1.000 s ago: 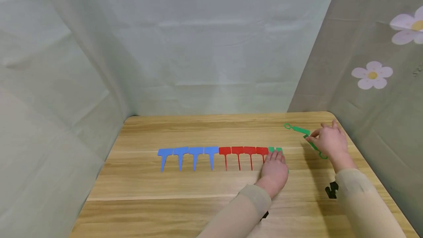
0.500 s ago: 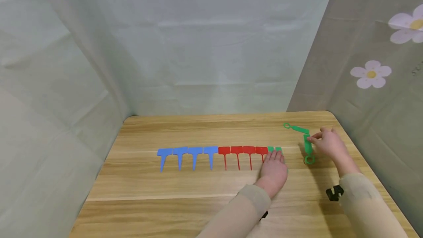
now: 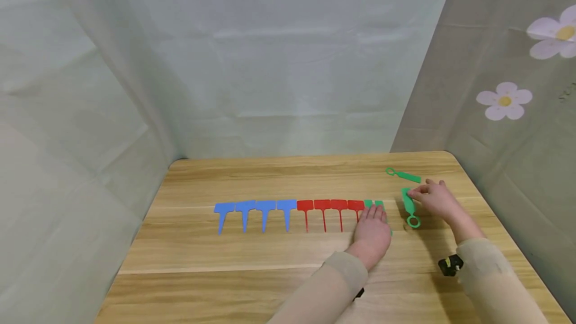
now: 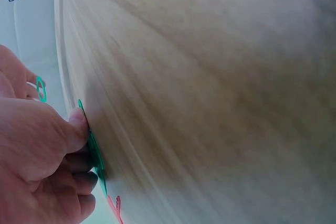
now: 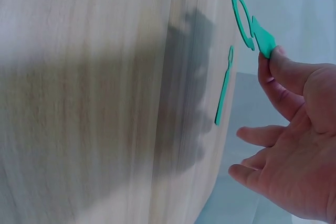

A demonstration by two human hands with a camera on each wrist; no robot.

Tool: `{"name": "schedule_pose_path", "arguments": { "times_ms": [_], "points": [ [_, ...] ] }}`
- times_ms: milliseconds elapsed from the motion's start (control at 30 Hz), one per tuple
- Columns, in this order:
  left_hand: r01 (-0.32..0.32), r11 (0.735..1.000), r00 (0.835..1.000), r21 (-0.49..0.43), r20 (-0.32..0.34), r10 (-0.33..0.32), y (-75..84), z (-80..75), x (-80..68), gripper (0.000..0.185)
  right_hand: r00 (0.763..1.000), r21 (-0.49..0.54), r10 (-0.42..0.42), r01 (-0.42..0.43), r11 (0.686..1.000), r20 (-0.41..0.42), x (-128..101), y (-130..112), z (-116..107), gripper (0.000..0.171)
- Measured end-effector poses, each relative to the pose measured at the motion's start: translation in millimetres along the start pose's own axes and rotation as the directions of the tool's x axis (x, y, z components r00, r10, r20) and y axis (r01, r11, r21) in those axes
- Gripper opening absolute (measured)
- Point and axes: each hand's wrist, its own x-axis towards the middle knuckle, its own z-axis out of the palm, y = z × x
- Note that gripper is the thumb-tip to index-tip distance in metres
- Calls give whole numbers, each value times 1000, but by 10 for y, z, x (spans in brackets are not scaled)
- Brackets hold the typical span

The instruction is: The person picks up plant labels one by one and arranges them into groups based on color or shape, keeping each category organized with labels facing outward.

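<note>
My right hand (image 3: pixel 438 199) pinches a green plastic tag with a ring end (image 3: pixel 408 204) between thumb and forefinger. The tag is held above the table, ring pointing toward me; the right wrist view shows the held tag (image 5: pixel 263 38) clear of the surface. My left hand (image 3: pixel 373 230) lies with its fingers out straight over the green tags (image 3: pixel 379 203) at the row's right end, covering most of them. Beside that hand runs a row of red T-shaped plant labels (image 3: pixel 322 205), and left of these come blue T-shaped plant labels (image 3: pixel 266 206).
Another green ring-ended tag (image 3: pixel 408 177) lies on the wooden table (image 3: pixel 202 284) near its back right. Pale cloth walls (image 3: pixel 288 74) rise behind the table and at both sides.
My right hand has moved left and a little nearer with the green tag, which has swung from slanted to nearly pointing toward me. My left hand has stayed in place.
</note>
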Motion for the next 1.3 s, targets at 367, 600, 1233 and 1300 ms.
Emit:
{"name": "schedule_pose_path", "arguments": {
  "times_ms": [367, 600, 1233, 1300],
  "points": [
    [7, 1000, 1000, 1, -7, -7, 15, 28, 13, 57, 999, 31, -44, 44, 999, -7, 37, -6, 212, 39],
    [-3, 1000, 1000, 10, -18, 3, 9, 18, -13, 55, 999, 33, -47, 47, 998, -13, 66, -43, 317, 40],
    [4, 1000, 1000, -6, 9, -4, 13, 5, -2, 51, 999, 0, -18, 18, 1000, -27, 87, -26, 426, 38],
    [5, 1000, 1000, -5, 12, -5, 17, 4, -2, 52, 1000, -16, -11, 11, 1000, -26, 86, -27, 433, 38]
  ]
}}
